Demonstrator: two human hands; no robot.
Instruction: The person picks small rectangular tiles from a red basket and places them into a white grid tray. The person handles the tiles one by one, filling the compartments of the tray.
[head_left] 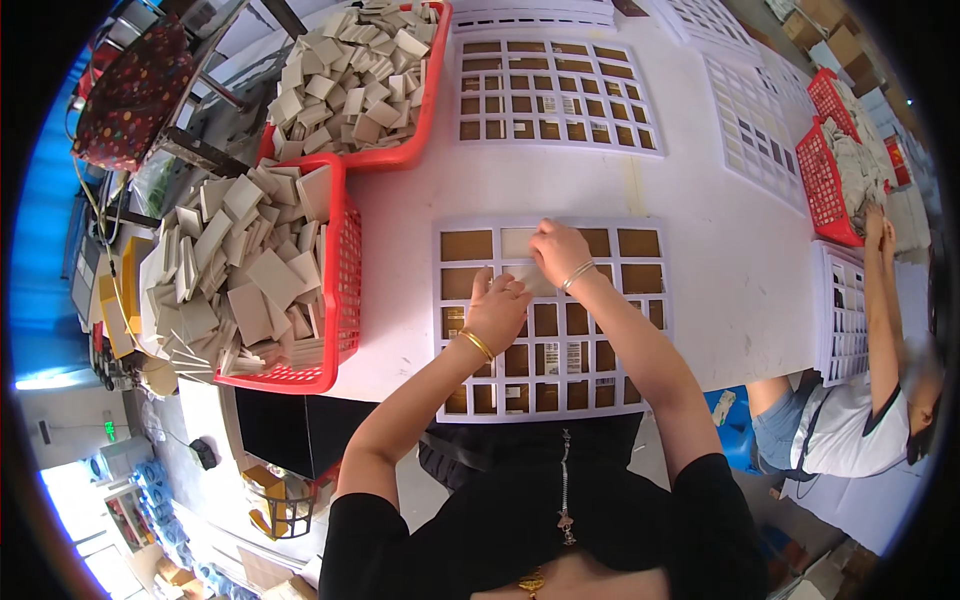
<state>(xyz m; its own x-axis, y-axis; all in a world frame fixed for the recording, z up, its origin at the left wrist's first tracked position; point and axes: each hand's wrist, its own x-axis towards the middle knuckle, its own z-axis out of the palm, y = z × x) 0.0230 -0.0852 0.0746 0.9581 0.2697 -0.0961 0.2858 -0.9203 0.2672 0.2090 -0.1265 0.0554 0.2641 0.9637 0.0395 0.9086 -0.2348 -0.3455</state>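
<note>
A white grid frame (438,330) with brown board showing through its openings lies on the table in front of me. One off-white square tile (515,243) fills a cell in its top row. Just below, another pale tile (538,283) lies between my hands, over the second row. My left hand (497,312) has its bent fingers at this lower tile's left edge. My right hand (560,254) reaches over its upper part with fingers drawn together; the fingertips partly hide the tile and the cells there.
Red baskets (352,285) heaped with loose tiles stand at the left. A second grid frame (560,152) lies farther back, with stacked frames (755,130) at far right. A co-worker's hands (878,228) reach to a red basket (828,185) on the right.
</note>
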